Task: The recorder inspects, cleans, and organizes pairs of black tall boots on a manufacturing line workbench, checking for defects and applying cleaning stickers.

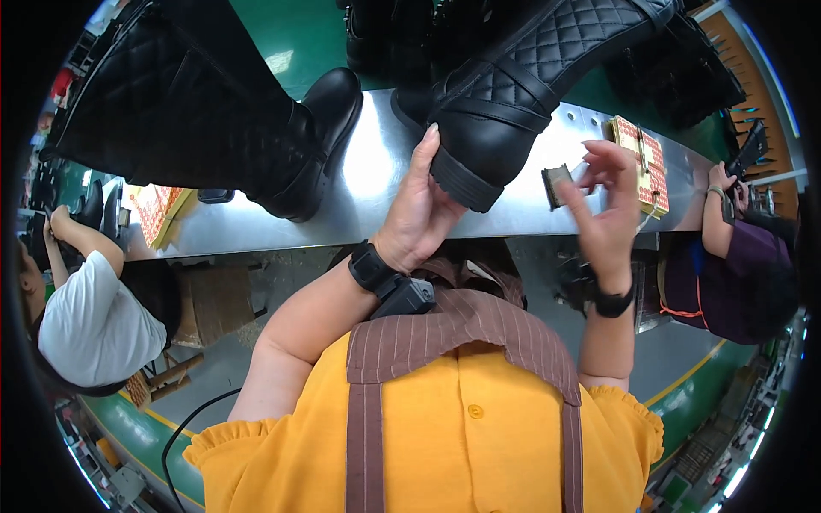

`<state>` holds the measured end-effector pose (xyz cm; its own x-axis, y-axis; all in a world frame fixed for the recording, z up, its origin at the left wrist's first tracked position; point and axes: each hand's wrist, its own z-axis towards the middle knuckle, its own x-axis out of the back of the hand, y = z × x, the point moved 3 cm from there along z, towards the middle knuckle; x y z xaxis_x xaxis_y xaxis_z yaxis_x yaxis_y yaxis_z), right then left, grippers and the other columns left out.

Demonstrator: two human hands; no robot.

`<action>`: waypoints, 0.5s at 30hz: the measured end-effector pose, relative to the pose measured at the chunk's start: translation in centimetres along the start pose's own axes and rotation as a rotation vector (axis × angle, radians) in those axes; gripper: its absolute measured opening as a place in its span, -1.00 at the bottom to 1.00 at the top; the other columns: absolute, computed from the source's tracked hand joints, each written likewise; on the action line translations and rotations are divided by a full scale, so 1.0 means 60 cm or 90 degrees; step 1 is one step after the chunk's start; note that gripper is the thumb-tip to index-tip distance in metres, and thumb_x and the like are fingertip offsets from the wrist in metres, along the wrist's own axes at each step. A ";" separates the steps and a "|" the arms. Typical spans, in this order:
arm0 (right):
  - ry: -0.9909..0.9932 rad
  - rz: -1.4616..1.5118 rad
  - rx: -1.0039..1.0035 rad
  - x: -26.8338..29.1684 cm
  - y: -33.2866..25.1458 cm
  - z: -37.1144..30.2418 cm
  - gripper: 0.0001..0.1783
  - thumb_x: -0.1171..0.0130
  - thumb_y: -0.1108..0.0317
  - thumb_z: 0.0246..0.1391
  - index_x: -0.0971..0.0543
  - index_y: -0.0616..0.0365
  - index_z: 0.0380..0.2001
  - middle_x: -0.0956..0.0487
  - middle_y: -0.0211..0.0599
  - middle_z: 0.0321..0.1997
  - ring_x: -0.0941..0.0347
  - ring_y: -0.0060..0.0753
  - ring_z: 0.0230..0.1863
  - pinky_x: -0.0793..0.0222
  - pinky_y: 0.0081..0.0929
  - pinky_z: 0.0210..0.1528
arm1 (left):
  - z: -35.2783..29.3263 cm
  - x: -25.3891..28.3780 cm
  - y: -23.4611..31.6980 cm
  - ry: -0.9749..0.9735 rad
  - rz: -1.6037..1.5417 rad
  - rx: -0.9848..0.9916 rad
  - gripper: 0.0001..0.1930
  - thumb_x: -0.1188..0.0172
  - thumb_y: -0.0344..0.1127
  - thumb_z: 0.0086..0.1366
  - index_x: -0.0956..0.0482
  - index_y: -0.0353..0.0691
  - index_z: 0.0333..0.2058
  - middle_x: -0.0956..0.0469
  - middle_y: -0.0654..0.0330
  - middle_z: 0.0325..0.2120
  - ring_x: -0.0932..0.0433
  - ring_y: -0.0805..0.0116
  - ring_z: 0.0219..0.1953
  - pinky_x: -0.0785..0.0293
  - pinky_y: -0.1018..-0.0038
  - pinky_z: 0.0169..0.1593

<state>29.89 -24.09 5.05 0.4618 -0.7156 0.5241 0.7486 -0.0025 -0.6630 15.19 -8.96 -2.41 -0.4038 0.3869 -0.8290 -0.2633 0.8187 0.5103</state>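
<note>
My left hand [419, 214] grips a tall black boot [505, 111] by its heel, thumb along the back and fingers under the sole. Quilted panels and straps cover the shaft, which leans up to the far right. To the right, my right hand [611, 205] is raised over the metal table [376, 162], thumb and fingers apart. Close by its thumb is a small dark-edged block [556, 185]; I see no grip on it. Another black boot [295, 154] stands to the left with its shaft tilted toward the far left.
Stacks of red-and-white patterned sheets [641, 167] lie at the table's right and left. More black boots [385, 38] are beyond the far edge. A person in a white shirt [98, 316] sits at left, another in a dark purple top [727, 274] at right. A black cable [175, 445] hangs lower left.
</note>
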 end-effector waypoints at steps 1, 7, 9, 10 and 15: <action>-0.017 0.051 -0.011 -0.023 -0.020 -0.002 -0.33 -0.50 0.40 -0.21 -0.42 0.10 0.02 -0.36 -0.40 -0.21 -0.27 -0.61 -0.36 -0.27 -0.63 -0.33 | -0.002 -0.001 0.000 0.006 0.004 0.007 -0.37 0.14 0.23 0.42 -0.35 -0.16 0.21 -0.53 0.14 0.02 -0.57 0.33 -0.01 -0.54 0.33 0.06; 0.169 0.160 0.052 -0.122 -0.019 0.036 -0.45 -0.55 0.23 -0.21 -0.37 0.11 -0.29 -0.28 -0.46 -0.36 -0.17 -0.62 -0.43 -0.18 -0.67 -0.43 | -0.008 -0.017 0.003 0.010 -0.007 0.009 -0.42 0.11 0.25 0.41 -0.41 -0.09 0.13 -0.55 0.23 -0.05 -0.53 0.43 -0.01 -0.47 0.40 0.06; 0.215 0.068 0.068 -0.114 -0.015 0.070 -0.64 -0.37 0.20 0.07 -0.38 0.11 -0.47 -0.26 -0.52 -0.58 -0.12 -0.64 -0.54 -0.10 -0.67 -0.51 | -0.007 -0.020 0.013 -0.007 -0.037 0.012 -0.40 0.11 0.22 0.42 -0.37 -0.14 0.17 -0.52 0.18 0.01 -0.55 0.38 -0.02 -0.53 0.34 0.07; 0.220 0.096 -0.014 -0.103 -0.006 0.094 -0.70 -0.26 0.22 0.17 -0.40 0.12 -0.47 -0.28 -0.52 -0.60 -0.14 -0.66 -0.56 -0.12 -0.67 -0.52 | -0.006 -0.021 0.019 -0.009 -0.061 0.000 -0.40 0.09 0.20 0.42 -0.38 -0.19 0.16 -0.52 0.12 0.00 -0.55 0.32 -0.05 -0.54 0.28 0.08; 0.115 0.261 -0.126 -0.070 -0.034 0.104 -0.68 -0.06 0.17 0.31 -0.46 0.22 -0.08 -0.50 -0.37 -0.34 -0.41 -0.63 -0.38 -0.34 -0.64 -0.34 | -0.007 -0.022 0.032 -0.062 -0.177 0.063 -0.40 0.05 0.18 0.41 -0.38 -0.22 0.16 -0.51 0.04 -0.01 -0.55 0.21 -0.05 -0.54 0.26 0.09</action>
<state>29.39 -16.71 7.58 0.5966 -0.7949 0.1100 0.4103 0.1844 -0.8931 14.85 -8.10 -0.26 -0.2410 0.1769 -0.9543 -0.2637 0.9343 0.2398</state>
